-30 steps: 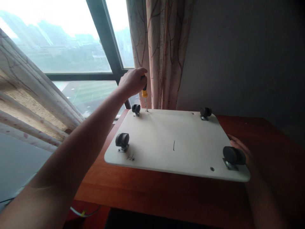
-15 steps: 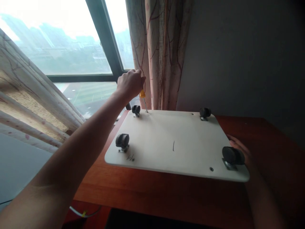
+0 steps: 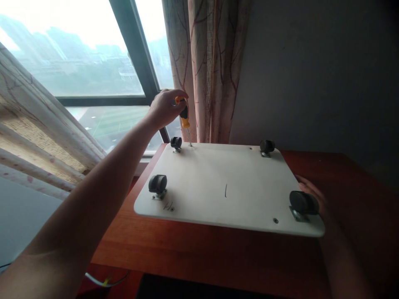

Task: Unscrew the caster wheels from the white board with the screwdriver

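Observation:
A white board (image 3: 205,178) with rounded corners lies on the wooden table, its casters facing up. My left hand (image 3: 168,106) has its fingers around the top of a yellow-and-black screwdriver (image 3: 185,118). The screwdriver leans slightly, its tip at a screw hole near the board's far left edge, beside the far left caster (image 3: 176,143). My right hand (image 3: 311,192) holds the board at its right edge, partly hidden behind the near right caster (image 3: 304,203). Other casters stand at the near left (image 3: 157,185) and far right (image 3: 267,146).
The reddish wooden table (image 3: 199,245) extends under and around the board. Behind it hang patterned curtains (image 3: 208,74) beside a window (image 3: 93,62). A grey wall (image 3: 296,83) rises at the back right. A pale cable (image 3: 96,281) shows at the lower left.
My left hand's grip has shifted on the screwdriver, so more of the handle shows. The tip stays at the same hole. My right hand keeps its place, and the view has shifted slightly.

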A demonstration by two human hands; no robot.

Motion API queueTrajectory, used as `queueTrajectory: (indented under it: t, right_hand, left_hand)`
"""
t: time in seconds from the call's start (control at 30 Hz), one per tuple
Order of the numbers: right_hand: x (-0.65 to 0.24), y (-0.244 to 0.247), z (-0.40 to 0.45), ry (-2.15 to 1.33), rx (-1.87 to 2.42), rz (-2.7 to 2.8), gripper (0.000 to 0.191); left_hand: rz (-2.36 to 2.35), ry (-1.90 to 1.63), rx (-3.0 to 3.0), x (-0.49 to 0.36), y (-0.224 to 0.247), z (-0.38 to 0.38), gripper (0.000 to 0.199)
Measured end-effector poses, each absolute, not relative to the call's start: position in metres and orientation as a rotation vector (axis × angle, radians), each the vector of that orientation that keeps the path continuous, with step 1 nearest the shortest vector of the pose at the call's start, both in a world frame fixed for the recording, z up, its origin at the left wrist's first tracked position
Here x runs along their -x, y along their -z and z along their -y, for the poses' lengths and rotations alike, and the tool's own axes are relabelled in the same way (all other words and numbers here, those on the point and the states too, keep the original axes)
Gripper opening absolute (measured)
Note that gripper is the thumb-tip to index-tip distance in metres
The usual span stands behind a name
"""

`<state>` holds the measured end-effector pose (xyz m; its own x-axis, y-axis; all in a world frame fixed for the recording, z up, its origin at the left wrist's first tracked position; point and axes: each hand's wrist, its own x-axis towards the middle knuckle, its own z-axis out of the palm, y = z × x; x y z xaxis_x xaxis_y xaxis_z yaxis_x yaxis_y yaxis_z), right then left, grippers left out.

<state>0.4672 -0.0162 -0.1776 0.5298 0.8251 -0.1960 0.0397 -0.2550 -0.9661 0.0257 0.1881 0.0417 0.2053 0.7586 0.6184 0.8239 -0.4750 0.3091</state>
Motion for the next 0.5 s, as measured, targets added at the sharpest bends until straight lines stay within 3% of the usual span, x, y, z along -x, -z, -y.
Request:
queueTrajectory:
  t: [0.17, 0.37, 0.5]
  right_hand:
    - [-0.462, 0.174, 0.019, -0.887, 1.658, 0.75, 0.062]
    - [-0.468, 0.176, 0.017, -0.898, 1.698, 0.741, 0.06]
    - [-0.463, 0.173, 0.018, -0.889, 1.699, 0.75, 0.058]
  left_hand:
    - [1.575, 1.214, 2.525, -0.028, -0.042, -0.19, 0.038]
    - [1.574, 1.154, 2.295, -0.031, -0.041, -0.191, 0.025]
    - [1.563, 1.326, 2.381, -0.033, -0.039, -0.201, 0.036]
